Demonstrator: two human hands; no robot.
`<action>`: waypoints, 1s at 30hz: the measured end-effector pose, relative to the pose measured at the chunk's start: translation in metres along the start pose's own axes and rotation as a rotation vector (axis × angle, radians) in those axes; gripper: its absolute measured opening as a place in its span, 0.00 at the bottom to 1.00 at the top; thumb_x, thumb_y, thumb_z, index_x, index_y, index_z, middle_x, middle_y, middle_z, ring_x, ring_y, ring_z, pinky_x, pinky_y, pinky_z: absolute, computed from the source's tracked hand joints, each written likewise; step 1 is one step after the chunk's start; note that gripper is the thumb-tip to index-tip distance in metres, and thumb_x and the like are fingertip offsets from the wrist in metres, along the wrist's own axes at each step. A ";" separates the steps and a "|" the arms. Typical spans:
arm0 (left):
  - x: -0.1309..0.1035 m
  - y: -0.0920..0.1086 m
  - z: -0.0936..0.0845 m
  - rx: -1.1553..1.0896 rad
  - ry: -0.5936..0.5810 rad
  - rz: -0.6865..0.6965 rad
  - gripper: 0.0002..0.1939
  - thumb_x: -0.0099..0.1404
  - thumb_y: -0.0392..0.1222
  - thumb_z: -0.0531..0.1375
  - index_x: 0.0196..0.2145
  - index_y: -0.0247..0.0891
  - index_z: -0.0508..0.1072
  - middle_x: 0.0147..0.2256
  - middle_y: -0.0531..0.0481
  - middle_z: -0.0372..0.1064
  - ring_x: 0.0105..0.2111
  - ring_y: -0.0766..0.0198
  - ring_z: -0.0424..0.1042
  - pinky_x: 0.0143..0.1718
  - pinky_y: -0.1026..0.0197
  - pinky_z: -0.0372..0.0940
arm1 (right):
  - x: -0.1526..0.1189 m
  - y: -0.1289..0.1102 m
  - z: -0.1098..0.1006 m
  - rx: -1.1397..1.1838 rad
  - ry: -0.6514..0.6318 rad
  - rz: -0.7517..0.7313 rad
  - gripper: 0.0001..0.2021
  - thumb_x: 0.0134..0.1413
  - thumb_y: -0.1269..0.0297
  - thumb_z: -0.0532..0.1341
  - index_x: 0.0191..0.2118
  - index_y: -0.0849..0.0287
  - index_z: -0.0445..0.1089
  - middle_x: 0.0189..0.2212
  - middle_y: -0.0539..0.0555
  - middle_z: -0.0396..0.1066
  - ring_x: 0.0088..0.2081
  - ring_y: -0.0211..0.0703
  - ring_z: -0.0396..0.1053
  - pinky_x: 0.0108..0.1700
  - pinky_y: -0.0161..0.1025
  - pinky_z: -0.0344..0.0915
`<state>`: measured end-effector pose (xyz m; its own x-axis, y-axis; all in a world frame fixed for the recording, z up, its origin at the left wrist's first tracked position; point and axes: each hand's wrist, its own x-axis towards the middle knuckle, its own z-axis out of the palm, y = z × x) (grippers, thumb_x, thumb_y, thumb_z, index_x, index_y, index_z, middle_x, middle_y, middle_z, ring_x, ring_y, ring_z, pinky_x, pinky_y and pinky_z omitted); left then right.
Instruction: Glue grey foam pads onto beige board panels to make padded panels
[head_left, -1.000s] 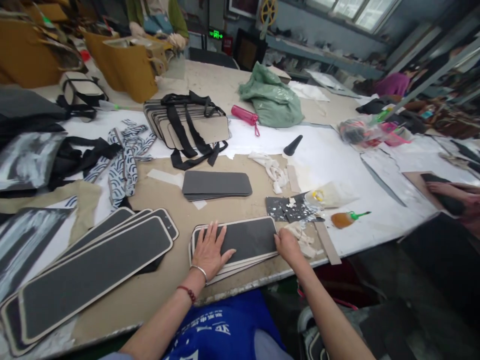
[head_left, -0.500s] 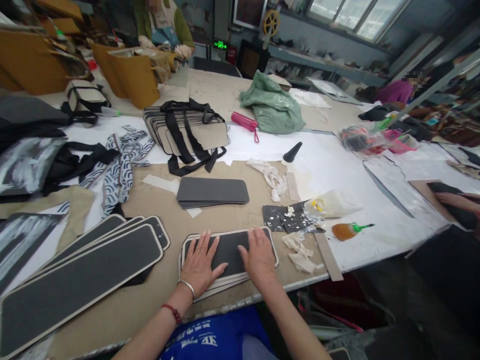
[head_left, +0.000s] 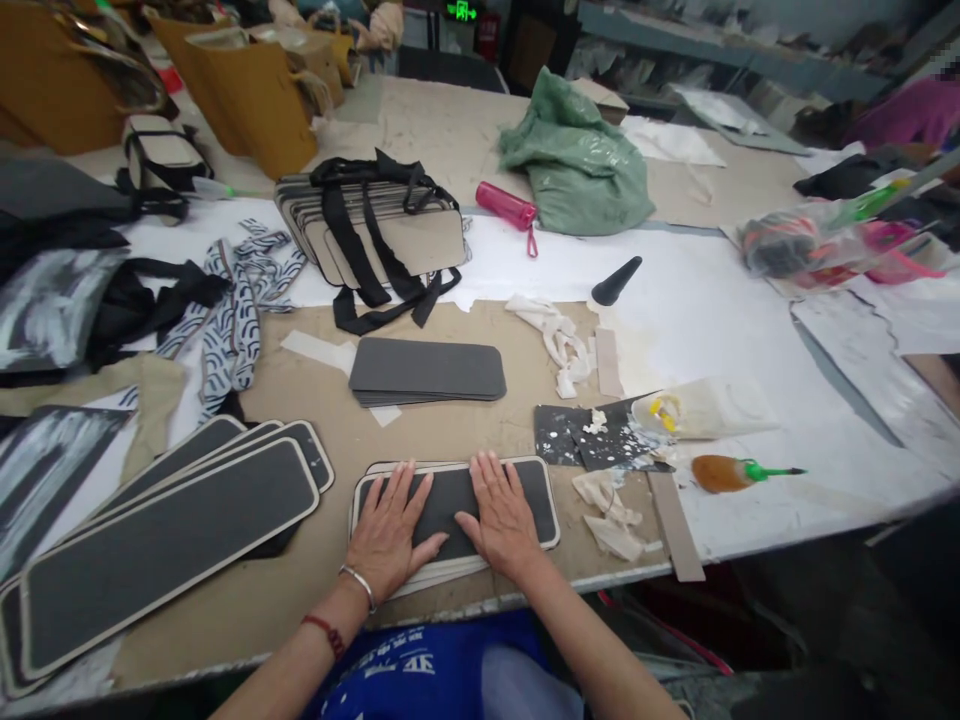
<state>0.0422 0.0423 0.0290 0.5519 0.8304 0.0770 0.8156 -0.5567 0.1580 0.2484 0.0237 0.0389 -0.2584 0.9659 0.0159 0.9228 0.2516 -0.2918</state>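
Firstly, table (head_left: 727,370): largest item, paper-covered, carrying everything below.
Long boards (head_left: 172,550): dark-faced, pale-rimmed, fanned at the left; the stagger probably makes single pieces easy to pick out.
Strapped bundle (head_left: 431,240): pale boards toward the back, black straps across them, presumably keeping the set together.
Short boards (head_left: 442,515): small pile near the front edge, directly before the person; placed there, it seems, so both arms can bear down from above.
Grey sheets (head_left: 427,370): low stack just beyond, likely kept within reach.
Left hand (head_left: 386,530) and right hand (head_left: 499,510): apart, palms down on the top board; grip wide, fingers spread, closed on nothing, apparently to share pressure evenly.
Bottle (head_left: 720,473): amber, green-capped, lying at the right, near the right hand's side.
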 end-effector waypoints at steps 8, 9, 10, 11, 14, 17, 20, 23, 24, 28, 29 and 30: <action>0.000 0.002 -0.002 -0.011 -0.087 -0.041 0.38 0.56 0.60 0.52 0.58 0.37 0.52 0.60 0.37 0.46 0.59 0.48 0.45 0.57 0.45 0.43 | -0.006 0.048 -0.014 -0.084 0.013 0.054 0.35 0.56 0.51 0.51 0.61 0.71 0.42 0.60 0.65 0.42 0.61 0.54 0.37 0.59 0.57 0.40; 0.000 0.002 -0.003 -0.011 -0.096 -0.041 0.38 0.55 0.60 0.53 0.58 0.37 0.52 0.60 0.37 0.45 0.60 0.48 0.45 0.57 0.45 0.43 | -0.006 0.048 -0.014 -0.079 0.012 0.055 0.35 0.56 0.51 0.51 0.61 0.71 0.42 0.60 0.65 0.41 0.61 0.54 0.37 0.59 0.57 0.40; 0.000 0.002 -0.004 -0.011 -0.104 -0.041 0.38 0.55 0.60 0.53 0.59 0.37 0.51 0.60 0.37 0.44 0.60 0.48 0.44 0.57 0.45 0.42 | -0.005 0.048 -0.013 -0.075 0.009 0.056 0.35 0.56 0.51 0.51 0.61 0.70 0.42 0.60 0.65 0.41 0.61 0.55 0.37 0.59 0.57 0.40; 0.000 0.003 -0.004 -0.010 -0.112 -0.043 0.39 0.55 0.59 0.53 0.59 0.37 0.51 0.60 0.37 0.44 0.60 0.48 0.44 0.58 0.44 0.42 | -0.005 0.048 -0.013 -0.073 0.007 0.056 0.34 0.56 0.51 0.51 0.61 0.70 0.42 0.60 0.65 0.41 0.61 0.55 0.37 0.59 0.58 0.39; 0.001 0.003 -0.005 0.000 -0.120 -0.045 0.39 0.55 0.59 0.54 0.59 0.37 0.50 0.60 0.36 0.43 0.60 0.48 0.44 0.57 0.44 0.42 | -0.005 0.046 -0.011 -0.075 0.004 0.052 0.34 0.56 0.51 0.51 0.60 0.70 0.42 0.60 0.65 0.41 0.61 0.55 0.37 0.59 0.58 0.39; 0.002 0.004 -0.007 -0.007 -0.108 -0.044 0.39 0.55 0.59 0.54 0.59 0.36 0.50 0.60 0.35 0.44 0.60 0.47 0.44 0.57 0.44 0.42 | -0.005 0.047 -0.010 -0.088 0.023 0.034 0.33 0.57 0.52 0.49 0.60 0.71 0.43 0.60 0.66 0.44 0.61 0.55 0.38 0.58 0.58 0.39; 0.004 0.005 -0.010 -0.045 -0.070 -0.059 0.37 0.57 0.58 0.52 0.59 0.35 0.51 0.60 0.35 0.45 0.60 0.48 0.43 0.57 0.44 0.42 | -0.007 0.051 -0.007 -0.100 0.075 0.036 0.29 0.59 0.55 0.45 0.60 0.71 0.43 0.58 0.66 0.47 0.61 0.53 0.39 0.58 0.57 0.42; -0.001 0.002 -0.015 -0.064 0.062 -0.299 0.32 0.62 0.53 0.48 0.58 0.30 0.50 0.60 0.34 0.44 0.61 0.50 0.40 0.58 0.43 0.40 | -0.012 0.061 -0.007 -0.107 0.141 0.123 0.27 0.61 0.56 0.42 0.59 0.72 0.45 0.57 0.68 0.49 0.60 0.53 0.42 0.56 0.56 0.47; -0.005 -0.001 -0.016 -0.075 0.113 -0.414 0.30 0.63 0.50 0.46 0.58 0.28 0.50 0.59 0.33 0.44 0.61 0.50 0.40 0.58 0.42 0.40 | -0.014 0.066 -0.007 -0.103 0.150 0.159 0.26 0.61 0.56 0.41 0.58 0.73 0.47 0.56 0.69 0.51 0.59 0.53 0.44 0.56 0.55 0.49; -0.029 -0.015 -0.010 -0.262 0.151 -0.603 0.26 0.65 0.46 0.42 0.54 0.26 0.57 0.56 0.33 0.53 0.59 0.52 0.47 0.58 0.45 0.46 | -0.021 0.084 -0.013 -0.044 0.106 0.190 0.26 0.61 0.54 0.41 0.52 0.72 0.57 0.51 0.69 0.58 0.55 0.52 0.53 0.54 0.49 0.55; -0.035 -0.018 -0.007 -0.331 0.137 -0.593 0.25 0.65 0.46 0.41 0.54 0.27 0.58 0.56 0.34 0.55 0.58 0.53 0.49 0.58 0.46 0.47 | -0.021 0.087 -0.014 -0.031 0.101 0.178 0.26 0.60 0.53 0.42 0.51 0.71 0.59 0.50 0.69 0.59 0.54 0.51 0.55 0.53 0.49 0.56; -0.040 -0.021 -0.004 -0.399 0.129 -0.586 0.25 0.65 0.46 0.42 0.54 0.29 0.59 0.55 0.35 0.55 0.58 0.55 0.50 0.58 0.48 0.48 | -0.022 0.090 -0.014 -0.023 0.106 0.169 0.26 0.60 0.52 0.43 0.50 0.70 0.60 0.50 0.68 0.59 0.53 0.51 0.56 0.53 0.48 0.56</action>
<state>0.0025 0.0207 0.0260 -0.0024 0.9998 -0.0191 0.8320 0.0126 0.5546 0.3408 0.0262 0.0259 -0.0691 0.9952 0.0697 0.9571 0.0859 -0.2769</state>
